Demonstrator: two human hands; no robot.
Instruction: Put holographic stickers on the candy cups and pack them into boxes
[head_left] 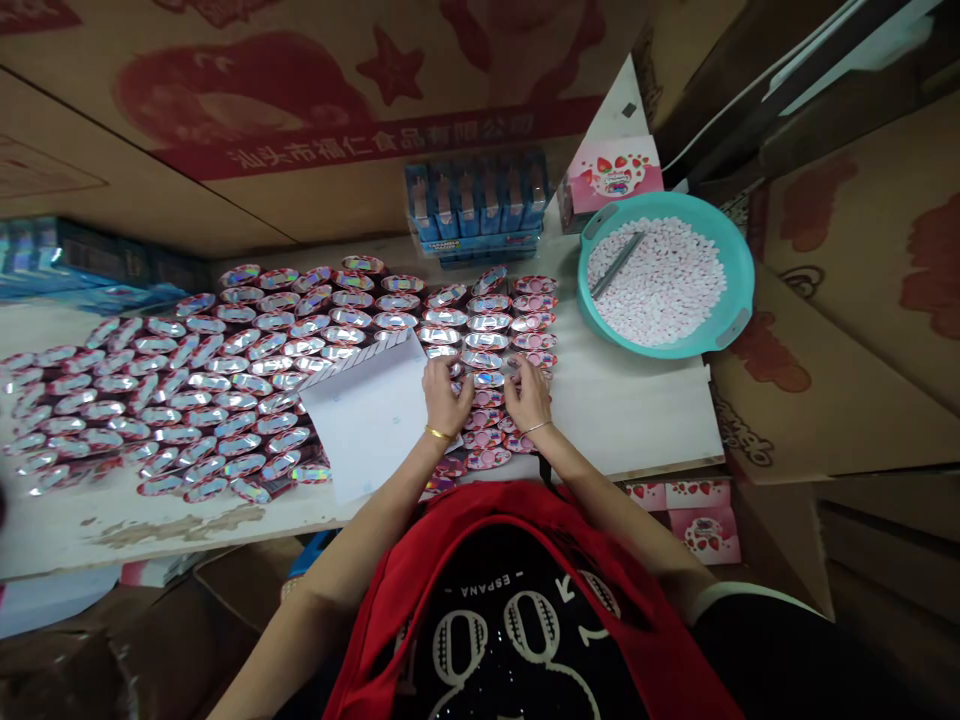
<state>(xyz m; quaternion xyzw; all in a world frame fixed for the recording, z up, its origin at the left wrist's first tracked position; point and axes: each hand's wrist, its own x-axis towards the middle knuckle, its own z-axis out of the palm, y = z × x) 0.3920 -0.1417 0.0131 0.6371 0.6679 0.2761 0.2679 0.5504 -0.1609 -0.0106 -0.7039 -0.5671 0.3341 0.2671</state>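
Observation:
Rows of several small shiny oval candy cases (247,370) cover the white table (645,410). My left hand (444,395) and my right hand (529,395) rest side by side on the cases at the near middle, fingers curled down onto them. Whether either hand grips a case is hidden by the fingers. A white sheet (371,415) lies just left of my left hand. A teal basin (739,300) of small pale candies with a metal scoop (616,265) sits at the far right.
Blue boxed packs (476,205) and a pink strawberry box (611,178) stand at the table's back. Cardboard cartons (300,110) wall the back and right side. More pink boxes (694,515) lie below the table edge at right.

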